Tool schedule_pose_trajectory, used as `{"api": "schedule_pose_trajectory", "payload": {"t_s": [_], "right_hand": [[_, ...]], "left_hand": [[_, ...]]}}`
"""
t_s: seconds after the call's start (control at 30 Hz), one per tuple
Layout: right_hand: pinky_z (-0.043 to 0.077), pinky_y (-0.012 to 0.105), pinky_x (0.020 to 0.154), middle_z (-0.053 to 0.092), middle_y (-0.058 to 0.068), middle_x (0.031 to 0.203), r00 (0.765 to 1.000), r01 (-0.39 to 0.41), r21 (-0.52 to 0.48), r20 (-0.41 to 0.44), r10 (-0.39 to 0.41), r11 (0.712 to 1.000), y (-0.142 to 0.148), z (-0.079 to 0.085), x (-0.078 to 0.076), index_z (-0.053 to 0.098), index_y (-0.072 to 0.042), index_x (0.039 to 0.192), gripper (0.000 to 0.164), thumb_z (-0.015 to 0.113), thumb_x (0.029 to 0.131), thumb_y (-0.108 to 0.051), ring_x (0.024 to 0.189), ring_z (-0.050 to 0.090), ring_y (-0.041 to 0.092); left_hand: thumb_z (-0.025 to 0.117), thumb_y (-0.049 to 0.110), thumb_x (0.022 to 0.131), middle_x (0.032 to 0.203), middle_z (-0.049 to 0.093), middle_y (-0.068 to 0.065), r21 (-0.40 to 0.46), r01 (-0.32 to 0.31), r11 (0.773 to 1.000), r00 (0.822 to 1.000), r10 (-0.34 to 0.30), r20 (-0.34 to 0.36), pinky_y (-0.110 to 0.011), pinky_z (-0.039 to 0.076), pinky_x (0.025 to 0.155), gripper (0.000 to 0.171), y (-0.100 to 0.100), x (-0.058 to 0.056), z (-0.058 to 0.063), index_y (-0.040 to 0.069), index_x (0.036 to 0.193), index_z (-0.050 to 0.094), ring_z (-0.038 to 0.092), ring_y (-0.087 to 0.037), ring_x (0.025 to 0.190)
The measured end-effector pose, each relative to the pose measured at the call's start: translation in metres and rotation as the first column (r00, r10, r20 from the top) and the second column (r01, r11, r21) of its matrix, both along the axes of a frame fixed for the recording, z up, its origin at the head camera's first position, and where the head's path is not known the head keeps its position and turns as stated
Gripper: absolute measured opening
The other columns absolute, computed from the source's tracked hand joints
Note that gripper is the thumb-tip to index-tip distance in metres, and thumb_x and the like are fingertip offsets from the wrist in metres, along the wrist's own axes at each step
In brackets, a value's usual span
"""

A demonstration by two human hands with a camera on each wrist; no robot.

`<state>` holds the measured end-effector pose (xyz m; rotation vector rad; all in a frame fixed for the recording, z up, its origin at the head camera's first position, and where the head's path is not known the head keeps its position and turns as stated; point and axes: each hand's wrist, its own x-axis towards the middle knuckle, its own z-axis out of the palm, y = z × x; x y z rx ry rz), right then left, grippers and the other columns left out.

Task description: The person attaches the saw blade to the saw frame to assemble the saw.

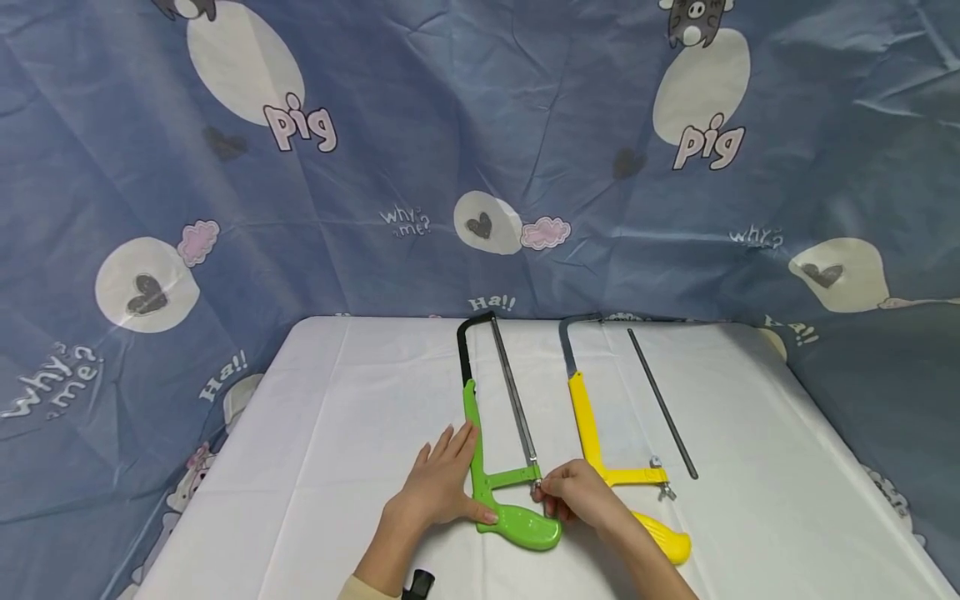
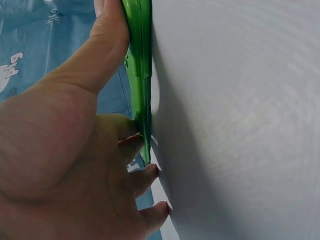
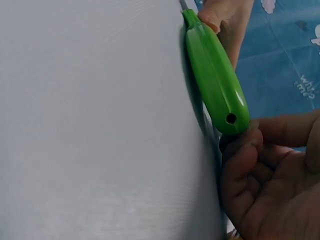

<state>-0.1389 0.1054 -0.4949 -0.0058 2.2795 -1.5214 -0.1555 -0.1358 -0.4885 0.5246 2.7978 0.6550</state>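
Head view: green hacksaw [image 1: 528, 528], blade [image 1: 513, 392] inside, against outspread left hand [image 1: 435, 490], right hand [image 1: 577, 492] pinch-tight on fastener [image 1: 537, 483]

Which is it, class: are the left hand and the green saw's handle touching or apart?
Touching. The head view shows it: the left hand has its thumb resting on the green saw's handle.

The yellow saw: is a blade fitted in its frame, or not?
Not fitted: no blade spans the yellow saw; a dark strip lies apart, right of it.
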Motion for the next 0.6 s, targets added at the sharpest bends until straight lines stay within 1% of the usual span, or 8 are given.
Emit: {"api": "schedule_pose_trajectory", "payload": {"t_s": [0.13,0.23,0.3,0.37,0.43,0.53,0.57,0.6], "right_hand": [[0.043,0.025,0.05,0.062,0.0,0.06,0.995,0.005,0.191,-0.098,0.014,0.982,-0.003,0.004,0.004,0.076,-0.005,0.08,0.02,0.062,0.09,-0.015,0.053,0.05,0.011],[0.042,0.026,0.051,0.062,-0.002,0.065,0.978,0.016,0.354,-0.2,0.059,0.935,-0.006,0.01,0.008,0.073,-0.009,0.082,0.012,0.069,0.087,-0.019,0.057,0.051,0.011],[0.041,0.025,0.05,0.06,-0.006,0.065,0.955,0.023,0.445,-0.276,0.112,0.895,-0.007,0.014,0.01,0.072,-0.011,0.085,0.01,0.071,0.087,-0.021,0.057,0.05,0.01],[0.04,0.023,0.051,0.06,-0.008,0.066,0.909,0.038,0.537,-0.37,0.194,0.843,-0.01,0.017,0.012,0.072,-0.013,0.086,0.007,0.073,0.086,-0.02,0.057,0.049,0.007],[0.038,0.022,0.05,0.057,-0.009,0.064,0.843,0.068,0.619,-0.456,0.287,0.783,-0.013,0.018,0.014,0.071,-0.014,0.084,0.004,0.074,0.085,-0.017,0.055,0.046,0.005],[0.038,0.022,0.05,0.055,-0.009,0.064,0.744,0.142,0.715,-0.533,0.403,0.684,-0.018,0.02,0.017,0.071,-0.014,0.079,0.007,0.077,0.081,-0.015,0.056,0.045,0.005],[0.038,0.023,0.049,0.054,-0.008,0.064,0.719,0.163,0.736,-0.545,0.431,0.657,-0.019,0.021,0.017,0.071,-0.013,0.078,0.008,0.078,0.081,-0.015,0.056,0.045,0.005],[0.037,0.023,0.049,0.052,-0.008,0.063,0.71,0.171,0.752,-0.542,0.45,0.637,-0.019,0.021,0.017,0.07,-0.013,0.077,0.009,0.078,0.081,-0.015,0.055,0.044,0.006]], "left_hand": [[0.085,0.065,0.057,0.166,0.02,-0.014,-0.003,0.0,1.0,1.0,0.0,-0.006,-0.067,0.018,0.117,0.132,0.0,0.0,0.0,0.006,0.158,0.024,0.017,-0.042,0.153],[0.085,0.065,0.057,0.166,0.02,-0.014,-0.008,0.001,1.0,1.0,-0.001,-0.003,-0.067,0.019,0.118,0.131,0.001,0.001,0.001,0.005,0.158,0.024,0.017,-0.041,0.153],[0.086,0.064,0.058,0.166,0.02,-0.014,-0.011,0.001,1.0,1.0,-0.001,-0.002,-0.067,0.019,0.118,0.131,0.001,0.001,0.002,0.005,0.158,0.025,0.017,-0.041,0.153],[0.086,0.064,0.058,0.166,0.02,-0.014,-0.01,0.003,1.0,1.0,-0.003,-0.005,-0.067,0.019,0.118,0.131,0.001,0.001,0.002,0.005,0.158,0.025,0.017,-0.042,0.153],[0.085,0.064,0.058,0.166,0.02,-0.014,-0.007,0.004,1.0,1.0,-0.004,-0.009,-0.067,0.019,0.118,0.131,0.0,0.001,0.002,0.005,0.158,0.024,0.017,-0.041,0.153],[0.085,0.065,0.058,0.166,0.02,-0.014,-0.001,0.007,1.0,1.0,-0.007,-0.011,-0.067,0.018,0.118,0.131,-0.001,0.001,0.0,0.005,0.158,0.024,0.017,-0.041,0.153],[0.085,0.065,0.059,0.166,0.019,-0.014,0.002,0.008,1.0,1.0,-0.008,-0.009,-0.067,0.018,0.118,0.131,-0.001,0.001,0.0,0.005,0.158,0.024,0.016,-0.041,0.153],[0.085,0.065,0.058,0.166,0.019,-0.014,0.001,0.008,1.0,1.0,-0.008,-0.009,-0.067,0.018,0.118,0.131,-0.001,0.0,0.0,0.005,0.158,0.023,0.016,-0.041,0.153]]}}
